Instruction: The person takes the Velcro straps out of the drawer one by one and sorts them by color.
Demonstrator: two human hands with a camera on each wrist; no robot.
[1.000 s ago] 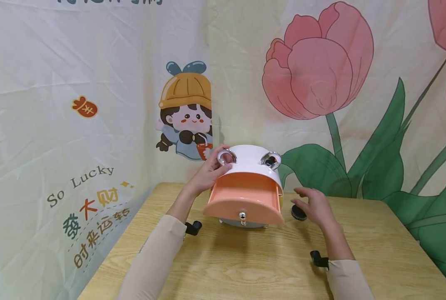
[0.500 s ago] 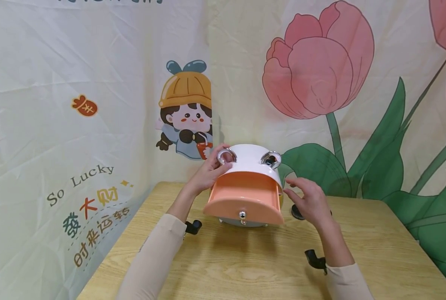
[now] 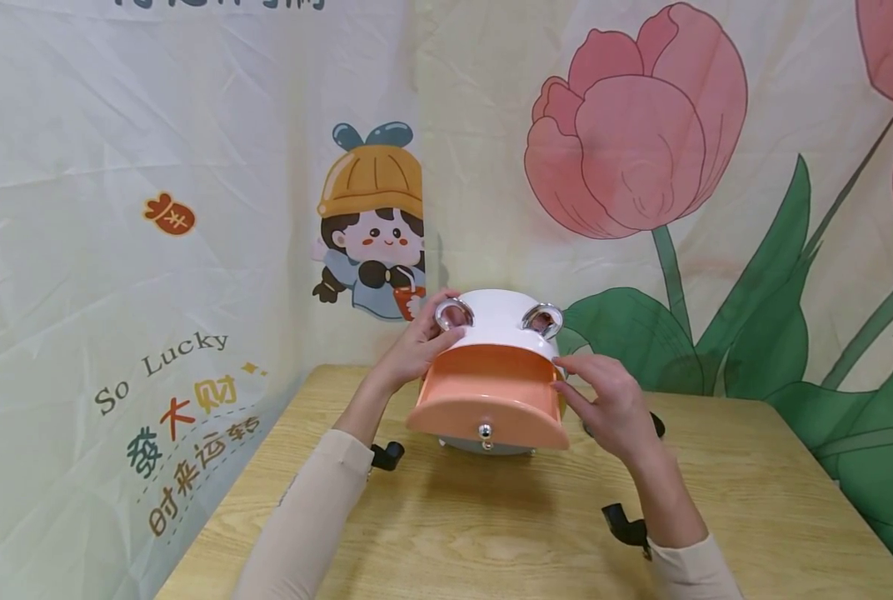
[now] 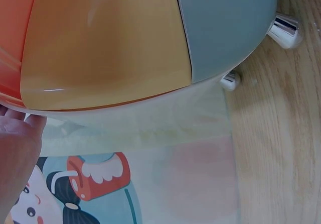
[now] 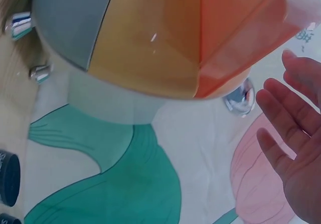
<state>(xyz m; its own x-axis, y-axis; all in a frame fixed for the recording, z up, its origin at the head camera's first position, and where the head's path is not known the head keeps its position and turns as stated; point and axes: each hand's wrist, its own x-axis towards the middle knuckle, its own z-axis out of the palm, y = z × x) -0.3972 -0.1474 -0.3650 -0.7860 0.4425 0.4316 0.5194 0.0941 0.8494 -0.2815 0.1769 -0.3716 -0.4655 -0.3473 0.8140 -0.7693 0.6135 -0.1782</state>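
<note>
A rounded storage box with a white shell (image 3: 499,317) and two silver ring ears stands on the table in the head view. Its top orange drawer (image 3: 491,421) is pulled out, with a silver knob (image 3: 485,431) on the front. My left hand (image 3: 415,346) grips the shell's upper left, thumb by the left ring (image 3: 454,314). My right hand (image 3: 611,400) is at the drawer's right side, fingertips close to the edge; contact is unclear. Its fingers are spread in the right wrist view. Below the orange drawer are a yellow drawer (image 5: 145,48) and a blue-grey one (image 4: 230,28).
Dark round objects (image 5: 9,179) lie on the wooden table (image 3: 491,533), partly hidden behind my right hand in the head view. Printed cloth (image 3: 476,167) hangs behind the table. Black camera mounts (image 3: 626,527) jut from both wrists.
My right hand has moved left, from above a dark round object to the drawer's right side. The left hand and the box have stayed in place.
</note>
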